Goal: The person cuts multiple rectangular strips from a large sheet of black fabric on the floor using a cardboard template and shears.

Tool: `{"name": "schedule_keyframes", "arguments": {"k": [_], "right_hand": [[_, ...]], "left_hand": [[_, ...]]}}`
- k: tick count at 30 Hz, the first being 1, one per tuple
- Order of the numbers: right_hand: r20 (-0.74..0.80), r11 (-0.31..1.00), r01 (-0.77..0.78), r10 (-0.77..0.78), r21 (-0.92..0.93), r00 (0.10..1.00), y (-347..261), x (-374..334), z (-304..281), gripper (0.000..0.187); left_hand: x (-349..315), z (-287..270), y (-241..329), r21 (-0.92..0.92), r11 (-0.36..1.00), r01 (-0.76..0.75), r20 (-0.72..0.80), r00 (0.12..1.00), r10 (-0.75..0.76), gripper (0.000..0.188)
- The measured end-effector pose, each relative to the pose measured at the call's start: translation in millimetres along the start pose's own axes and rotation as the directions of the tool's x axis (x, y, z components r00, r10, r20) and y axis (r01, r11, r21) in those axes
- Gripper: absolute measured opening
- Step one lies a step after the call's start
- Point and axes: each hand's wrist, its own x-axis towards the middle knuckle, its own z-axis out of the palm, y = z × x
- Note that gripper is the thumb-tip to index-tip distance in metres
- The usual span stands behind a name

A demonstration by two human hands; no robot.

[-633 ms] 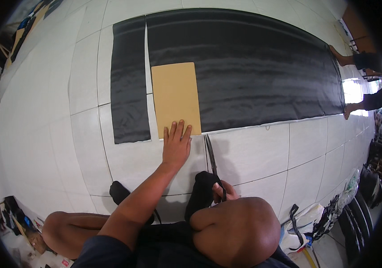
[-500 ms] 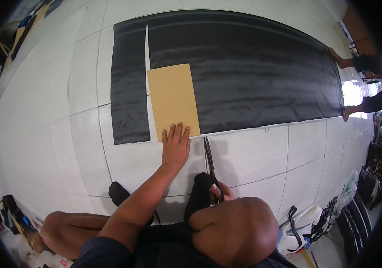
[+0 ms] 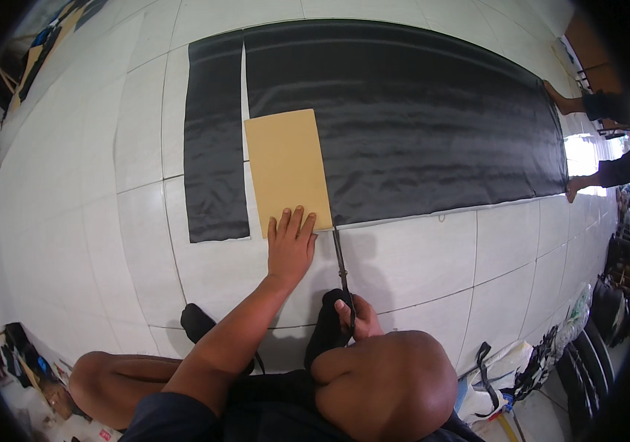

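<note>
- Right hand (image 3: 359, 320): its fingers are closed around the handles of the scissors (image 3: 342, 272), which are probably rigid and best held there.
- Left hand (image 3: 293, 250): the fingers lie flat, slightly spread, on the near end of the tan board (image 3: 285, 162); it seems light and stiff.
- Black sheet (image 3: 433, 125), on the floor (image 3: 418, 254): looks soft, perhaps slippery; hold it by the edge.
- On these things, I can read no writing.

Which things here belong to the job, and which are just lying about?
Job:
- card, under left hand
- scissors, in right hand
- black sheet
- black strip

Apparently lying about:
- white bag, lower right
</note>
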Motion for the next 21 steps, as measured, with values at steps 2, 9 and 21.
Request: {"name": "schedule_keyframes", "arguments": {"k": [2,9,21], "right_hand": [[-0.007,1.0,-0.004,0.004,0.019,1.0,-2,-1,1,0.051],[-0.05,1.0,-0.022,0.021,-0.014,0.999,12,10,7,0.058],[-0.113,0.968,0.101,-0.13,-0.231,0.985,33,20,7,0.057]], "left_hand": [[1,-1,0,-0.005,1.0,0.003,-0.003,1.0,-0.003,0.046],[4,-3,2,-0.018,1.0,0.02,0.019,1.0,-0.02,0.043],[7,-12,-10,0.021,1.0,-0.014,-0.007,1.0,0.014,0.042]]}}
